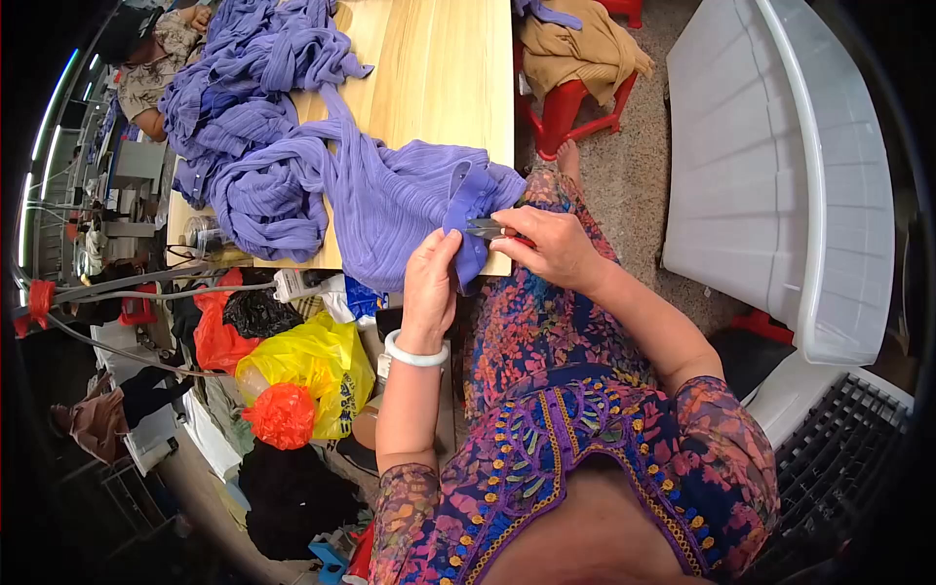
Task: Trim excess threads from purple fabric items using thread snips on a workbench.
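A purple ribbed garment point(390, 195) lies across the near right corner of the wooden table. Its smooth band point(470, 195) hangs toward me at the table edge. My left hand point(430, 283) pinches that band between thumb and fingers. From the right, my right hand point(556, 246) is closed around a small pair of thread snips point(485, 229) with dark blades and a bit of red at the grip. The snips' tips point left and rest at the band, close to my left thumb. Whether the blades touch a thread is too small to tell.
More purple garments point(258, 127) are heaped on the left of the table point(429, 58). A red stool point(561, 112) bears brown cloth point(580, 49). A big white bin point(741, 156) stands at right. Yellow point(331, 361) and red bags point(219, 331) lie below left. Another person point(156, 73) sits far left.
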Demonstrator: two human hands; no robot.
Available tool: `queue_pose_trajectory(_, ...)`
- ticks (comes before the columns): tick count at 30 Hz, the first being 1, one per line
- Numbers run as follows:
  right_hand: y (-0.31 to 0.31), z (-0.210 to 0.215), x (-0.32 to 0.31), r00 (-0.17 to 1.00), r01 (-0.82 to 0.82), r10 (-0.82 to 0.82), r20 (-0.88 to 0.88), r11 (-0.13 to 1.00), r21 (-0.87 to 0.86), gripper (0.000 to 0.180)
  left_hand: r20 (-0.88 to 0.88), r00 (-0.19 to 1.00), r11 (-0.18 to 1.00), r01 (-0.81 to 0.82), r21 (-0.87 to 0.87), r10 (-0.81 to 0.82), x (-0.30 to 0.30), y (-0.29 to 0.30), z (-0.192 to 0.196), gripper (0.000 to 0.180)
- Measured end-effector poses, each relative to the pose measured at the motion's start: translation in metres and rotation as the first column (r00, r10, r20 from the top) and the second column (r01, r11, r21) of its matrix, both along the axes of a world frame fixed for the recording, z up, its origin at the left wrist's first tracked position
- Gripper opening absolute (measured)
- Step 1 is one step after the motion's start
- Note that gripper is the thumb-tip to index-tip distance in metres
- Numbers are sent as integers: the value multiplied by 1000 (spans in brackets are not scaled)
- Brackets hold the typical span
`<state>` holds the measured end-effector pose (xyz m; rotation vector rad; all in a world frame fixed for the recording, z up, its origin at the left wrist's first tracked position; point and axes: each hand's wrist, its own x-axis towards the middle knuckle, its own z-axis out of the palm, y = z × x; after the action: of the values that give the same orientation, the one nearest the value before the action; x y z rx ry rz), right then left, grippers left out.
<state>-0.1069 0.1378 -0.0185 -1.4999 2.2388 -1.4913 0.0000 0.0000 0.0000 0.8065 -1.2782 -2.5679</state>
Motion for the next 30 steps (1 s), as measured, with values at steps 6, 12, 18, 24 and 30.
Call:
queue_pose_trajectory(6,0,-1,4,999,43,-42,31,998,-35,26,28,999,1000,17,-23,-16,0,4,-1,16)
queue_pose_trajectory(12,0,0,5,997,48,-49,64,999,21,22,33,999,999,9,-36,-8,0,5,-2,16)
queue_pose_trajectory(18,-1,-2,5,996,72,-70,63,996,-43,20,43,999,999,13,-46,-11,1,6,-3,17)
queue_pose_trajectory(24,-2,5,6,919,107,-132,373,991,86,27,58,998,1000,3,-26,-2,-1,5,-2,17)
queue_pose_trajectory(30,-16,9,16,889,83,-76,452,997,3,45,55,998,999,-12,-44,15,-3,9,-4,16)
